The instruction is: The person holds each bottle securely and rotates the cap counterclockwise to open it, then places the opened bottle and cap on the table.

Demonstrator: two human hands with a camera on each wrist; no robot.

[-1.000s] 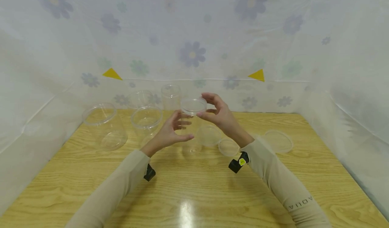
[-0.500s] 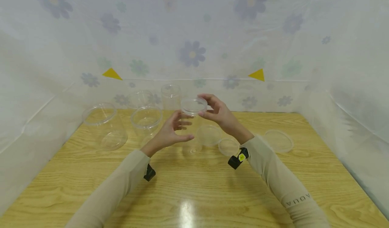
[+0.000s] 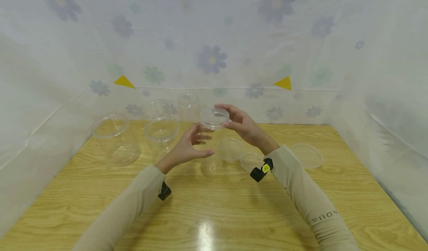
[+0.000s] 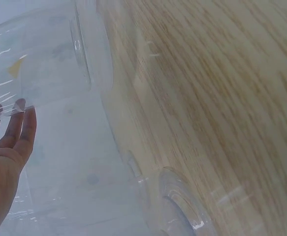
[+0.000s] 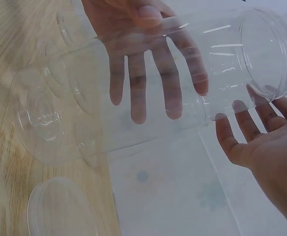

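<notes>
Clear plastic jar (image 3: 210,141) stands upright on the wooden table (image 3: 214,206) between both hands; the left hand (image 3: 187,145) curls round its side, and the right hand (image 3: 242,124) grips the lid (image 3: 214,117) on its mouth. Left wrist view: fingertips (image 4: 19,105) press the jar (image 4: 40,64). Right wrist view: left fingers (image 5: 138,73) show through the jar (image 5: 148,83), right fingertips (image 5: 239,108) touch the lid (image 5: 266,51); a loose lid (image 5: 59,206) lies on the table.

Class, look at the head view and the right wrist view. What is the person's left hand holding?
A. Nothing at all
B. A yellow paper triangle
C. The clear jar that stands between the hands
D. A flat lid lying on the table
C: the left hand has its fingers wrapped around the side of the clear jar, while the right hand grips the lid on its top.
</notes>
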